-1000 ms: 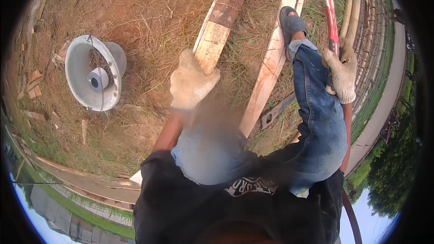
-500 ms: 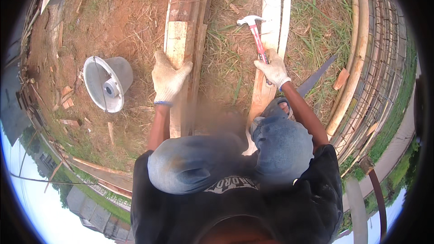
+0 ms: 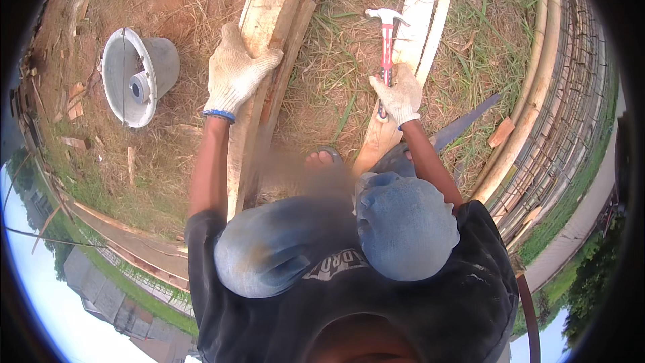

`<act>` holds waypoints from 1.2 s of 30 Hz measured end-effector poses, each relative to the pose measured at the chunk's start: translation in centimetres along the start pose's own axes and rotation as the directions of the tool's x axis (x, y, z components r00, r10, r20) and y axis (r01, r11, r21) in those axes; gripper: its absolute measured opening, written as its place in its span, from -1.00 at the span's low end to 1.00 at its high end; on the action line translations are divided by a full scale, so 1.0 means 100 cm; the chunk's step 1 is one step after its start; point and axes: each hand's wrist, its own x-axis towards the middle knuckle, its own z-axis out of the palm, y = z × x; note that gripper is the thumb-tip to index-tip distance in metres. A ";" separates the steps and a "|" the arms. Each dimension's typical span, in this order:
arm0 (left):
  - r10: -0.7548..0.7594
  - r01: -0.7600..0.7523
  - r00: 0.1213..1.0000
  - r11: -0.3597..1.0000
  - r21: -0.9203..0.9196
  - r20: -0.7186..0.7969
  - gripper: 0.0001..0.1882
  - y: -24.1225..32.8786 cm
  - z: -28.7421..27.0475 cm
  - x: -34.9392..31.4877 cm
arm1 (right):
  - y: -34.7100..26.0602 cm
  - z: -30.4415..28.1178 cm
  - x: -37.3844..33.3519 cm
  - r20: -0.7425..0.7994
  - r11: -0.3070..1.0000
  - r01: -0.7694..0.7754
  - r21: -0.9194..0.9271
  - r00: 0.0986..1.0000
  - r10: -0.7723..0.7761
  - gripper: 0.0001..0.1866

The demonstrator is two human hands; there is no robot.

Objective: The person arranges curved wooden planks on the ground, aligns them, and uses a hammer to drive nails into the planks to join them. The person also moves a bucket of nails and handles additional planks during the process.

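A cream knitted glove covers each of my hands. My left hand lies over a stacked wooden beam, thumb spread across its top and fingers along the left edge. In my right hand is a claw hammer, gripped by its red and dark handle with the steel head pointing away from me. The hammer is above a pale plank on the right. Beside my right forearm, a saw blade rests on the grass; its near end is hidden.
On the left stands a tilted white bucket with a white roll inside. Long bamboo poles and a steel mesh run along the right. A wood offcut lies near the poles. My knees are bent below.
The view has turned slightly, so the beams slant more. My right hand and the hammer have shifted a little, the hammer now more upright. My left hand remains on the beam.
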 end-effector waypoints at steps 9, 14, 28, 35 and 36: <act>0.153 -0.147 0.985 0.986 0.074 -0.076 -0.22 -0.017 -0.005 0.007 | -0.022 -0.044 0.028 0.327 0.996 0.085 -0.019 0.942 -0.074 -0.40; -0.014 0.014 1.000 0.999 -0.047 -0.014 -0.41 0.017 -0.009 -0.002 | -0.002 -0.045 0.027 0.398 0.983 0.015 0.182 0.913 -0.088 -0.30; 0.030 -0.041 0.996 0.991 -0.130 -0.083 -0.31 -0.005 -0.005 -0.009 | -0.007 -0.035 0.004 0.217 0.957 -0.220 0.190 0.960 0.178 -0.42; -0.026 0.028 0.999 0.998 -0.057 0.039 0.15 0.019 -0.024 -0.015 | 0.002 -0.005 -0.008 -0.088 0.985 -0.132 0.107 0.986 0.142 -0.48; -0.014 0.017 0.999 0.998 -0.057 0.039 0.21 0.012 -0.025 -0.020 | -0.004 -0.006 -0.009 -0.076 0.976 -0.177 0.128 0.979 0.188 -0.49</act>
